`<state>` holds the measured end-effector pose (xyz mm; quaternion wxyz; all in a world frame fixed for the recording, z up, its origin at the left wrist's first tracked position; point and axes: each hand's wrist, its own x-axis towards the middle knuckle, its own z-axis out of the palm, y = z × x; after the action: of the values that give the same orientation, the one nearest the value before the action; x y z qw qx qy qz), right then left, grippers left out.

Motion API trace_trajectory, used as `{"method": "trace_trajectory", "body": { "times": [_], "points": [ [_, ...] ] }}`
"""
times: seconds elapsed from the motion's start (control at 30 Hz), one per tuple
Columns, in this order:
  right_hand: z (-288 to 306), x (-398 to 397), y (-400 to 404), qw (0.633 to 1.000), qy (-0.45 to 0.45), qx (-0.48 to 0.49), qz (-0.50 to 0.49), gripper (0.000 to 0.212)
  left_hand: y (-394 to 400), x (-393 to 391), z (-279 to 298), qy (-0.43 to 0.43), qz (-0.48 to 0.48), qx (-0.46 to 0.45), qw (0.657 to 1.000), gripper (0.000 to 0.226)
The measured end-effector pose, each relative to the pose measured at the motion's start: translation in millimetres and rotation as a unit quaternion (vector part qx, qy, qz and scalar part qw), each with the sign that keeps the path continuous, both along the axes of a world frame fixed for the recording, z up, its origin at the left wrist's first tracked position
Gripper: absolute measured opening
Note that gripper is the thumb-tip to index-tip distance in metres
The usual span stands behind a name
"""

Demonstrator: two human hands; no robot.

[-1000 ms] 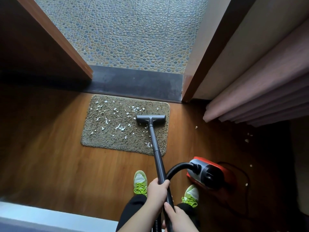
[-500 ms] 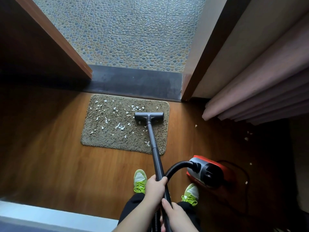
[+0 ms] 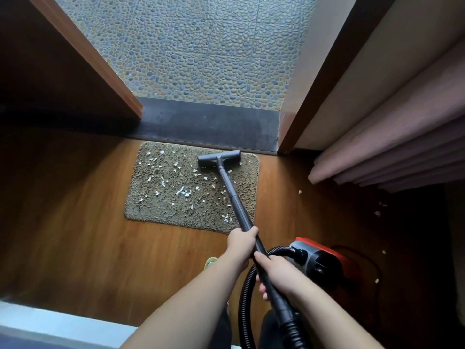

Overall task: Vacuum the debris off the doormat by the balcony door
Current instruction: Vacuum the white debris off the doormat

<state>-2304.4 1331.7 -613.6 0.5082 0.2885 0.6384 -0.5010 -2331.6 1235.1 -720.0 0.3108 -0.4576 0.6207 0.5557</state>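
A brown shaggy doormat lies on the wood floor in front of the dark door threshold. White debris bits are scattered over most of it. The vacuum's dark floor head sits on the mat's far right corner. Its black wand runs back to me. My left hand grips the wand higher up, just past the mat's near edge. My right hand grips it lower, near the ribbed hose.
The red and black vacuum body stands on the floor at my right. A pink curtain hangs at right, with a few white bits on the floor beneath. An open wooden door is at left; pebble balcony tiles lie beyond.
The floor head has slid forward from the mat's middle right to its far right corner. Both arms have stretched out further along the wand.
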Motion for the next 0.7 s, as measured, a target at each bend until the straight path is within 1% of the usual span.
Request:
{"method": "trace_trajectory", "body": {
  "times": [0.07, 0.13, 0.17, 0.27, 0.3, 0.53, 0.7],
  "points": [
    [0, -7, 9, 1.000, -0.003, -0.004, 0.015, 0.032, 2, -6, 16, -0.004, 0.022, 0.019, 1.000, 0.029],
    [-2, -11, 18, 0.999, -0.009, -0.007, 0.034, 0.032, 5, -6, 18, -0.015, 0.040, 0.037, 0.998, 0.019],
    [-3, -12, 22, 0.999, -0.010, -0.005, 0.050, 0.033, 6, -5, 19, -0.021, 0.046, 0.040, 0.998, 0.019],
    [-6, -12, 29, 0.996, -0.009, 0.002, 0.085, 0.034, 11, 0, 10, -0.027, 0.037, 0.033, 0.998, 0.034],
    [-7, -11, 31, 0.996, -0.009, 0.004, 0.089, 0.034, 13, 1, 7, -0.028, 0.035, 0.033, 0.998, 0.035],
    [-6, -4, 51, 0.996, -0.013, 0.012, 0.092, 0.034, 33, 11, 10, -0.025, 0.041, 0.028, 0.998, 0.019],
    [-1, 7, 76, 0.994, -0.021, 0.025, 0.101, 0.036, 59, 25, 15, -0.033, 0.046, 0.053, 0.997, 0.026]
  ]
}}
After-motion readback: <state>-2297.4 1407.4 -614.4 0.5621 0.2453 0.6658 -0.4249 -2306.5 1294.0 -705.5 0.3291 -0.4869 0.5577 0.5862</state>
